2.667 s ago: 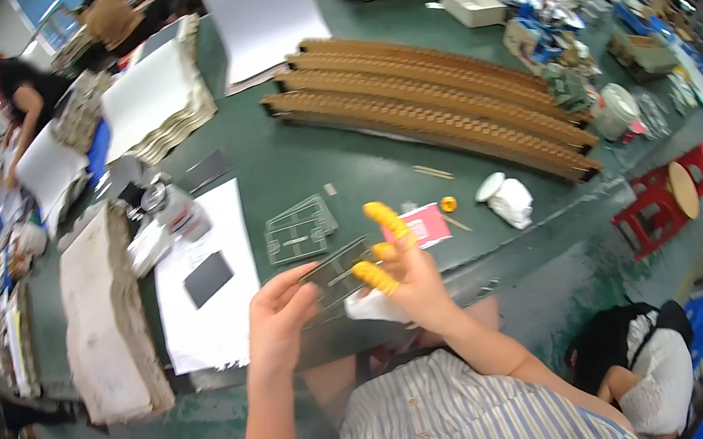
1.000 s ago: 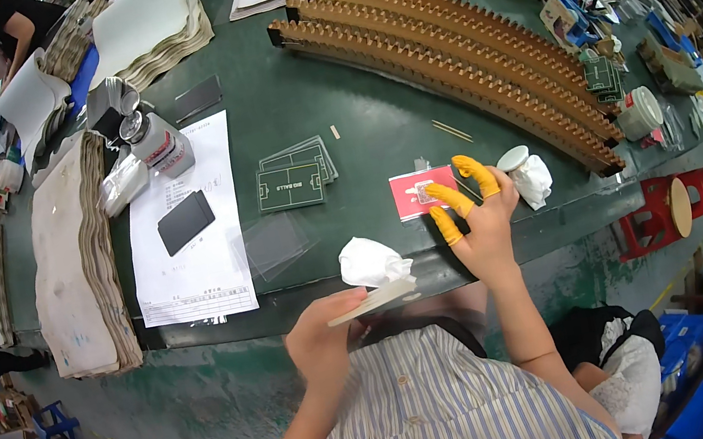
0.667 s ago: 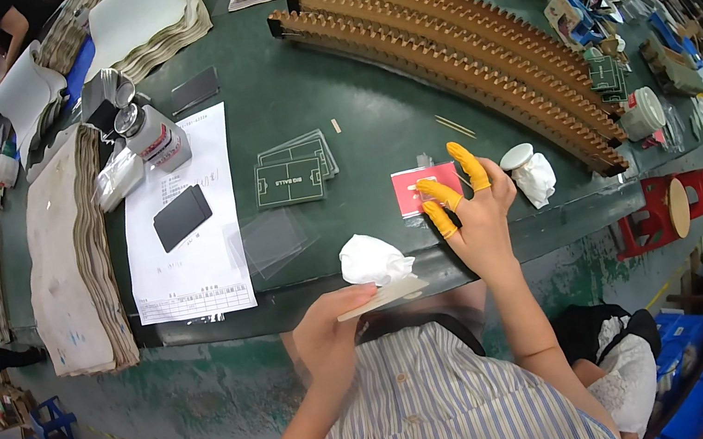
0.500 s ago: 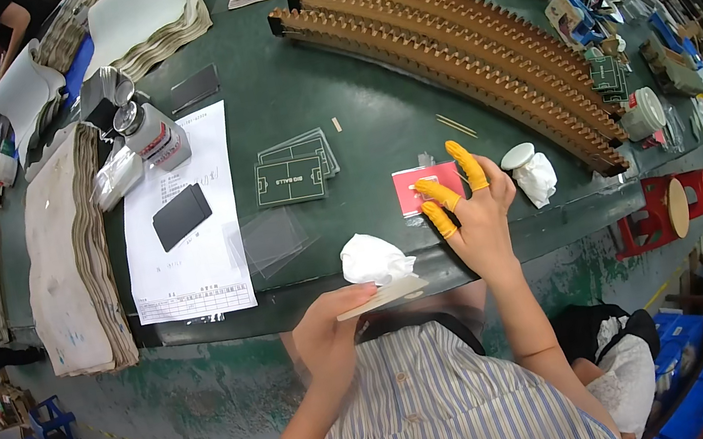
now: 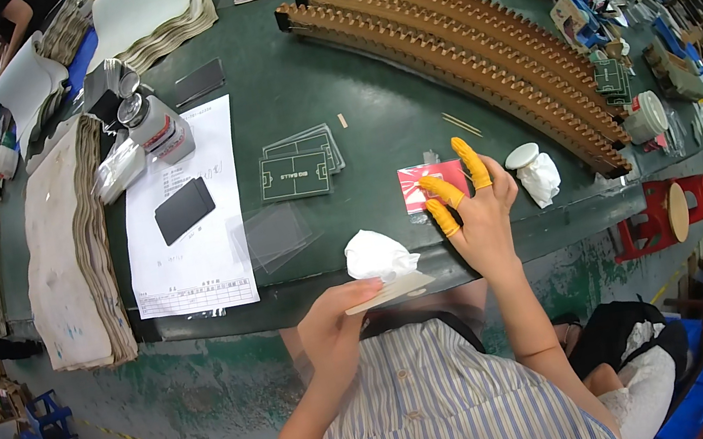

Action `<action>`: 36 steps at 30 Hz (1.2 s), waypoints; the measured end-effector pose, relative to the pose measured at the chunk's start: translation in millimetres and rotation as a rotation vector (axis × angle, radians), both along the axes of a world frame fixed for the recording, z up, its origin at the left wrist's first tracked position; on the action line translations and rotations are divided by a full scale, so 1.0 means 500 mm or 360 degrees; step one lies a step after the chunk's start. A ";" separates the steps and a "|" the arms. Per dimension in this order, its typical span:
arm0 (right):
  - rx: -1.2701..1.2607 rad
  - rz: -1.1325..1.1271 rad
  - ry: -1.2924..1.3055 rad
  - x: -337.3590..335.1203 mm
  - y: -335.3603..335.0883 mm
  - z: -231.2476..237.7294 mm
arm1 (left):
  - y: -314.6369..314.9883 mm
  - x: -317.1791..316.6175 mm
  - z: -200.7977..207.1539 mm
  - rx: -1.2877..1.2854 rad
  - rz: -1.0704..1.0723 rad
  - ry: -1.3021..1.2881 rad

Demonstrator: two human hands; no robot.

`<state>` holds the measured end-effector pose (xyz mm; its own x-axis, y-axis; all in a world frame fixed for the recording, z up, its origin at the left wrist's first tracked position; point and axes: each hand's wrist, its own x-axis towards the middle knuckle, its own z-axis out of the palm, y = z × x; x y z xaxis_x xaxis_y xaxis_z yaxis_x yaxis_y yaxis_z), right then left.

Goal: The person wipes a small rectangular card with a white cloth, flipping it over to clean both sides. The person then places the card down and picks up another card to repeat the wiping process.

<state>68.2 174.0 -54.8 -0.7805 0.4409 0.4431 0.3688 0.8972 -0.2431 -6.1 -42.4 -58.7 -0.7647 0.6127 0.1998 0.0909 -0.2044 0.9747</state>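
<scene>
In my left hand a thin pale flat card is pinched near the table's front edge. Just beyond it lies a white cloth bundle. My right hand wears yellow finger cots on several fingers, which are spread apart over a red card. The fingertips overlap this card; whether they press on it I cannot tell. To the right of that hand is another white cloth bundle with a round white pad by it. A fanned stack of green cards with white lines lies left of the red card.
Long curved wooden racks with pegs span the far right. Clear sheets, a printed paper with dark cards, and a metal-topped bottle lie left. Thin sticks rest beyond my right hand. A red stool stands right.
The whole view has shifted slightly. Both hands keep nearly the same pose, and the pale card in my left hand has tilted a little.
</scene>
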 end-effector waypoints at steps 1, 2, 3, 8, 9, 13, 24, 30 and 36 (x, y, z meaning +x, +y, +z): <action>-0.0001 -0.0004 0.0009 0.000 -0.001 0.000 | 0.000 0.001 0.000 -0.0003 0.0002 -0.0001; -0.0047 -0.0019 0.0073 0.001 0.001 -0.002 | 0.000 0.001 0.001 -0.0001 0.0001 -0.0008; -0.0099 -0.0029 0.0131 0.006 0.001 -0.007 | -0.001 0.003 0.004 -0.0006 0.0006 -0.0022; -0.0459 -0.0048 0.0642 0.041 -0.031 -0.004 | -0.005 0.006 0.009 0.0010 0.0037 0.0068; -0.0453 -0.0058 0.0740 0.055 -0.044 0.001 | -0.005 0.005 0.005 0.0015 0.0022 0.0100; -0.0483 0.0050 0.0929 0.095 -0.105 0.011 | -0.007 0.004 0.008 0.0023 0.0026 0.0176; -0.0260 0.0232 0.0542 0.121 -0.180 0.038 | -0.010 0.025 0.016 -0.0054 0.0010 0.0285; -0.0186 0.0402 0.0467 0.115 -0.185 0.046 | -0.016 0.026 0.016 -0.0091 0.0025 0.0417; -0.0387 0.0336 0.0443 0.124 -0.200 0.011 | -0.016 0.025 0.015 -0.0105 0.0024 0.0494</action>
